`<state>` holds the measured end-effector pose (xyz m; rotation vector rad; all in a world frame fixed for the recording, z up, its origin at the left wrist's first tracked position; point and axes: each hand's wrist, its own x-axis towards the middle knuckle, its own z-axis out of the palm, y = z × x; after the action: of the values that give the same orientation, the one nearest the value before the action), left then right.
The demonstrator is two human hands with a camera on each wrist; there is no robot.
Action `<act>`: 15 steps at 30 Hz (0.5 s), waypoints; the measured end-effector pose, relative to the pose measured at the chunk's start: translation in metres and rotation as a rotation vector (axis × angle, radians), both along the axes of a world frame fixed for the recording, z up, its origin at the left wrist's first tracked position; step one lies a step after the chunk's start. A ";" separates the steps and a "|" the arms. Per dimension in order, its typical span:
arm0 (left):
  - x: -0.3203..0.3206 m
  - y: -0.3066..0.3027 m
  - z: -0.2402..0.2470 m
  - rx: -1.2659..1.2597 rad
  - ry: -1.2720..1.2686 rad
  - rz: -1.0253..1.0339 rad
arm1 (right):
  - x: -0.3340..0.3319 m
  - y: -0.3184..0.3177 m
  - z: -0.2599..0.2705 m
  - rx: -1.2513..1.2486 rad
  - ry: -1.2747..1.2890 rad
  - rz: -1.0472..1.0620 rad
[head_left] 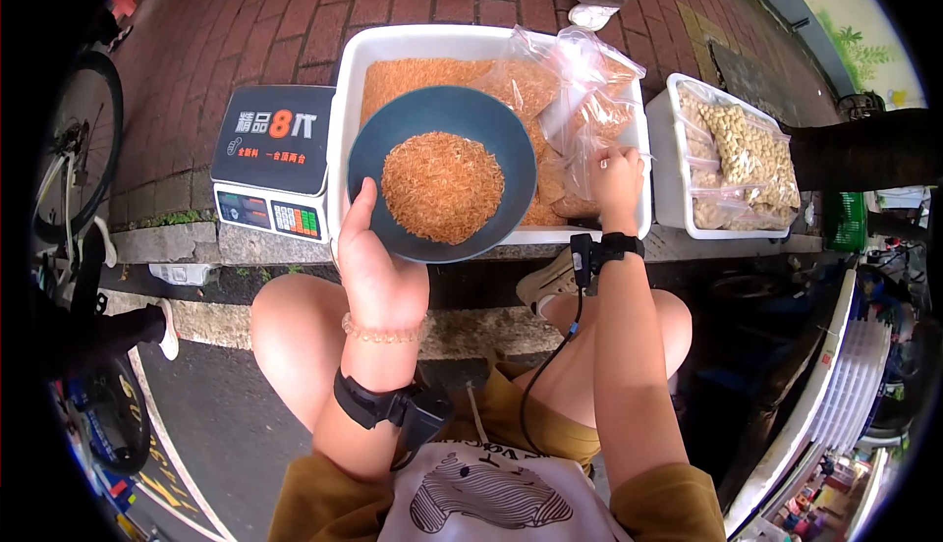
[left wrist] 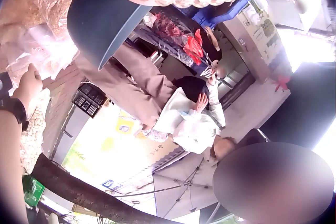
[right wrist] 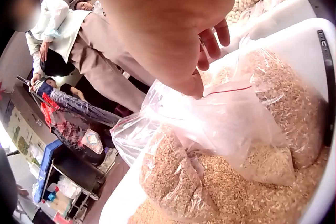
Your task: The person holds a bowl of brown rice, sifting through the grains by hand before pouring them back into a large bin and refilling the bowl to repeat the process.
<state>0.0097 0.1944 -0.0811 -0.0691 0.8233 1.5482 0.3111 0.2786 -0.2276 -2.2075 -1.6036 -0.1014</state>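
Note:
In the head view, my left hand (head_left: 381, 272) holds a dark blue-grey bowl (head_left: 521, 159) from its near side. The thumb lies along the rim and the other fingers are hidden beneath. A mound of what look like tiny orange-brown dried shrimp (head_left: 442, 188) fills the bowl's middle. The bowl overlaps a white tub (head_left: 422, 35) of the same loose shrimp. At the tub's right side, my right hand (head_left: 619, 186) pinches the top of a clear zip bag (right wrist: 236, 116) with a red seal line. Filled bags (right wrist: 173, 176) lie around it on the loose shrimp.
Left of the tub stands a weighing scale (head_left: 270, 139). On the right, a second white tub (head_left: 671, 139) holds bags of pale, nut-like pieces (head_left: 756, 159). Beyond the tubs, a person in brownish trousers (right wrist: 105, 61) stands on the brick pavement (head_left: 265, 26).

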 end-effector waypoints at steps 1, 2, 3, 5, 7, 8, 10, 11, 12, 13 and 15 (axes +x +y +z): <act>0.000 0.000 0.001 -0.006 -0.017 -0.009 | -0.001 -0.001 0.000 0.000 -0.003 0.002; 0.001 0.000 0.002 -0.010 -0.034 -0.019 | -0.003 -0.001 0.000 0.009 -0.052 -0.033; 0.001 0.000 0.002 -0.010 -0.036 -0.018 | -0.004 -0.002 0.001 0.018 -0.099 -0.068; 0.000 0.001 -0.001 0.004 -0.054 -0.035 | -0.006 -0.002 0.005 -0.017 -0.070 -0.078; 0.001 0.001 0.000 0.003 -0.058 -0.036 | -0.007 -0.002 0.003 -0.050 -0.034 -0.083; 0.002 0.001 0.000 -0.005 -0.066 -0.041 | -0.007 -0.002 0.002 -0.098 -0.041 -0.103; 0.006 0.000 0.004 0.017 -0.051 -0.039 | -0.011 -0.004 0.010 -0.146 -0.041 -0.116; 0.007 -0.001 0.005 0.039 -0.031 -0.035 | -0.011 -0.006 0.014 -0.161 -0.024 -0.125; 0.008 -0.002 0.007 0.061 -0.009 -0.031 | -0.018 -0.008 0.027 -0.178 -0.006 -0.134; 0.009 -0.002 0.008 0.078 0.007 -0.028 | -0.025 -0.010 0.042 -0.180 0.056 -0.098; 0.009 -0.003 0.014 0.084 0.011 -0.024 | -0.048 -0.018 0.076 -0.066 0.268 0.039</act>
<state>0.0192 0.1916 -0.0673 0.0110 0.7640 1.5596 0.2629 0.2604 -0.1515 -2.1309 -1.5180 0.2520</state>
